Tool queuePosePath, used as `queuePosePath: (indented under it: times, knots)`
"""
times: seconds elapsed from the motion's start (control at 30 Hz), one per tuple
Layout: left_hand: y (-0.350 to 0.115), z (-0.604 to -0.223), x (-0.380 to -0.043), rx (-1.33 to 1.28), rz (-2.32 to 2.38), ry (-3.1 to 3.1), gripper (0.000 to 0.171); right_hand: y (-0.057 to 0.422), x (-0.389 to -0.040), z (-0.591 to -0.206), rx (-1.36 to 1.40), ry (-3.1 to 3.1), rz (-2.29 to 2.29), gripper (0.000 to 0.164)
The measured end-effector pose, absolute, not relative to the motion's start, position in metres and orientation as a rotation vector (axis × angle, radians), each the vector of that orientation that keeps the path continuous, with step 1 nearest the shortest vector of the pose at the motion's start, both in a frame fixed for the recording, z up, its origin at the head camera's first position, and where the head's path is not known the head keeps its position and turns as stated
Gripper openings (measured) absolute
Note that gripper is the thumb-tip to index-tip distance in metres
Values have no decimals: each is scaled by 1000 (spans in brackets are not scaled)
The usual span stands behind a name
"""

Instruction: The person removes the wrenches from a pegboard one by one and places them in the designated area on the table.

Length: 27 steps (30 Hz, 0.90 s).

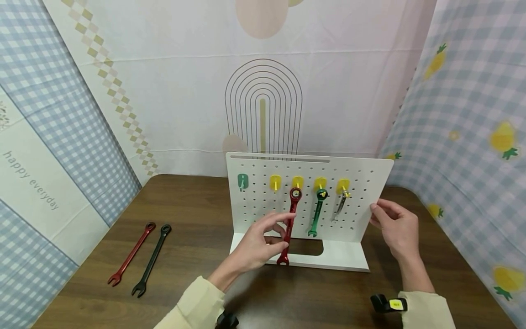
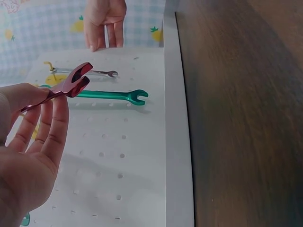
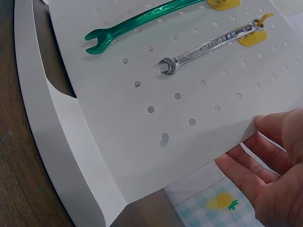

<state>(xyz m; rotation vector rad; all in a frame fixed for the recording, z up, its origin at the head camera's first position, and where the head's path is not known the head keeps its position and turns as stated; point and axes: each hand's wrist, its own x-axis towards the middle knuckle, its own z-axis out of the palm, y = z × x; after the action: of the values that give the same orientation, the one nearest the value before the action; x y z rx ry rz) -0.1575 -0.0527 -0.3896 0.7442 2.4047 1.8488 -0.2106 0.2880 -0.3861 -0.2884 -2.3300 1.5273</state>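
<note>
A red combination wrench [image 1: 289, 228] is pinched between the thumb and fingers of my left hand [image 1: 258, 244]. Its ring end is at a yellow hook [image 1: 297, 182] on the white pegboard [image 1: 255, 201], its open end pointing down. Whether the hook bears its weight I cannot tell. My right hand [image 1: 398, 228] pinches the board's right edge, thumb on the front face, fingers behind, as the right wrist view shows. Right of the red wrench, a green wrench [image 1: 316, 214] and a smaller silver wrench [image 3: 208, 47] hang from yellow hooks.
Another yellow hook [image 1: 275, 183] and a green hook [image 1: 243, 181] are on the board's left part, with no wrench on them. On the wooden table [image 1: 197, 214] at left lie a second red wrench [image 1: 132, 254] and a black wrench [image 1: 152, 260]. Patterned cloth [image 1: 181, 105] surrounds the table.
</note>
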Motion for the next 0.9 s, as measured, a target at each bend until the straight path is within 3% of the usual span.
queuePosePath:
  times: [0.9]
  knots:
    - [-91,-398,-149,642,1863,2271,68,289,-212,-387,-284,-2323,1539,42]
